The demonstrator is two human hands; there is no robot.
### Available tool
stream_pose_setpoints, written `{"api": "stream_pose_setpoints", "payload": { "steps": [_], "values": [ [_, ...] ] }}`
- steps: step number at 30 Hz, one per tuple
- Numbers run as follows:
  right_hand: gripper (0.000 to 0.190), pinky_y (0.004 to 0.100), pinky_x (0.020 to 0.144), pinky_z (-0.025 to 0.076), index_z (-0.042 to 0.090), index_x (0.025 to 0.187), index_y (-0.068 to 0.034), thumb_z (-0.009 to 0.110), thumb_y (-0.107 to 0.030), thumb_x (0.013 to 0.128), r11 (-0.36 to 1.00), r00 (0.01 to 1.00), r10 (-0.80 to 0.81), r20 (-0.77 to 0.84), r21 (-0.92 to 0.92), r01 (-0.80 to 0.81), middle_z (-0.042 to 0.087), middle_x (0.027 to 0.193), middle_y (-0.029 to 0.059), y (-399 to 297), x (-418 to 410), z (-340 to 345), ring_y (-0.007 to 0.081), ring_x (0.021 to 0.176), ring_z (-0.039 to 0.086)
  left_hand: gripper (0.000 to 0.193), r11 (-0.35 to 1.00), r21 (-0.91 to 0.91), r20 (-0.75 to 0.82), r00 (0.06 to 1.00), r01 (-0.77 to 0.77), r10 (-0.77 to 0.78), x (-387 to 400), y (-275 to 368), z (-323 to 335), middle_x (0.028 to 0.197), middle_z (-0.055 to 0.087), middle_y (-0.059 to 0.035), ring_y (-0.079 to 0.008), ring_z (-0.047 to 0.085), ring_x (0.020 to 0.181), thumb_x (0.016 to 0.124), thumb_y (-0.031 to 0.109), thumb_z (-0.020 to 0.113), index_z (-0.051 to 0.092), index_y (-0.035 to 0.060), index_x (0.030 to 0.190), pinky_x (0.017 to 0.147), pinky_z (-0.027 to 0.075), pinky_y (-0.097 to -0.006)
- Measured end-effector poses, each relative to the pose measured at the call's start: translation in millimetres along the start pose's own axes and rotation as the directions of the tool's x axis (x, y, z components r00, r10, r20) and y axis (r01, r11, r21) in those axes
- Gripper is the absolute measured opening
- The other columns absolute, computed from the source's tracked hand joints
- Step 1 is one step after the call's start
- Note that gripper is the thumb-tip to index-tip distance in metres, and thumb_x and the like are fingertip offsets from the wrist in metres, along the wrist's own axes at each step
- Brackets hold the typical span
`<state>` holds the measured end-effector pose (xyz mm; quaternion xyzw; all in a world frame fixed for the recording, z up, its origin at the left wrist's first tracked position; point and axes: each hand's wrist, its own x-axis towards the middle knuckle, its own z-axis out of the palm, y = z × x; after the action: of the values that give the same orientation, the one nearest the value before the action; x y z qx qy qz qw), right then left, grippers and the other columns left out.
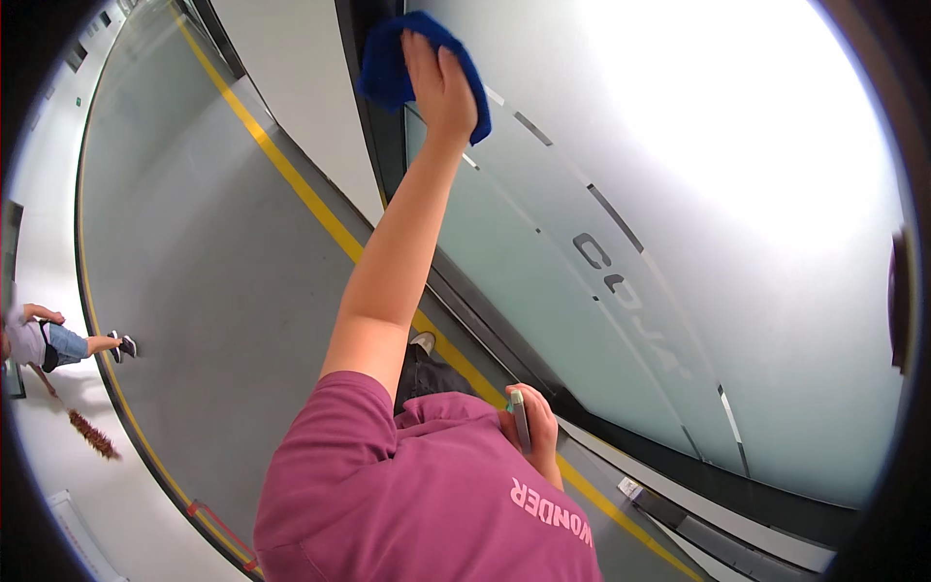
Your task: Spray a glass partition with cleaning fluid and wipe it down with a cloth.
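My left hand is stretched far up, its palm flat on a blue cloth. The cloth lies over the black upright frame and the near edge of a frosted glass panel. Grey stripes and lettering mark the glass. Close to my waist, my right hand grips a slim grey object with a pale green end; its kind is unclear, as the fingers cover part of it.
Yellow line runs along the grey floor beside the glass wall. Across the floor at left, a person holds a brown duster by a white wall. A dark object sits at the far right rim.
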<state>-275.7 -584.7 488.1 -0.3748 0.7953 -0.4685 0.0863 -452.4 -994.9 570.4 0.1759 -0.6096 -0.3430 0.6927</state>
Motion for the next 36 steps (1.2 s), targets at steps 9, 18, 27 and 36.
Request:
{"api": "stream_pose_setpoints", "payload": {
  "steps": [9,18,27,36],
  "values": [
    [0.035,0.0392,0.083,0.053,0.059,0.114,-0.001,0.072,-0.005,0.081,0.999,0.998,-0.039,0.054,0.015,0.038,0.065,0.110,0.0194,13.8,-7.6,-15.3,0.0375,0.097,0.066,0.055,0.936,-0.020,0.037,0.936,0.352,-0.351,-89.0,-42.2,-11.8,0.156,0.028,-0.0295,-0.0416,0.023,0.147,0.106,0.029,0.031,0.032,-0.0083,0.147,0.121,0.017,-0.0433],
    [0.037,0.0393,0.083,0.053,0.060,0.115,-0.002,0.074,-0.006,0.081,0.999,0.995,-0.042,0.086,0.034,0.039,0.065,0.111,0.0187,14.3,-13.4,-17.1,0.0370,0.098,0.066,0.052,0.951,0.065,0.011,0.952,0.303,-0.304,-71.0,-16.1,-12.1,0.151,0.035,-0.0290,-0.0431,0.031,0.141,0.105,0.029,0.035,0.044,-0.0058,0.142,0.117,0.026,-0.0449],
    [0.037,0.0391,0.083,0.053,0.060,0.115,-0.002,0.074,-0.008,0.081,1.000,0.997,-0.019,0.077,0.016,0.017,0.065,0.111,0.0190,19.7,-13.5,-22.5,0.0376,0.098,0.066,0.045,0.964,0.222,-0.013,0.989,0.147,-0.148,-68.2,-16.4,-10.5,0.139,0.047,-0.0232,-0.0395,0.043,0.125,0.102,0.027,0.042,0.057,-0.0032,0.132,0.109,0.032,-0.0463],
    [0.037,0.0397,0.083,0.053,0.059,0.114,-0.001,0.073,-0.007,0.080,0.999,0.995,-0.036,0.091,0.042,0.032,0.065,0.111,0.0195,20.2,-7.8,-23.6,0.0387,0.099,0.066,0.045,0.878,0.344,-0.051,0.940,0.334,-0.338,-74.4,-33.8,-16.5,0.136,0.048,-0.0228,-0.0397,0.045,0.124,0.101,0.026,0.042,0.056,-0.0007,0.134,0.107,0.035,-0.0459]
  ]
}}
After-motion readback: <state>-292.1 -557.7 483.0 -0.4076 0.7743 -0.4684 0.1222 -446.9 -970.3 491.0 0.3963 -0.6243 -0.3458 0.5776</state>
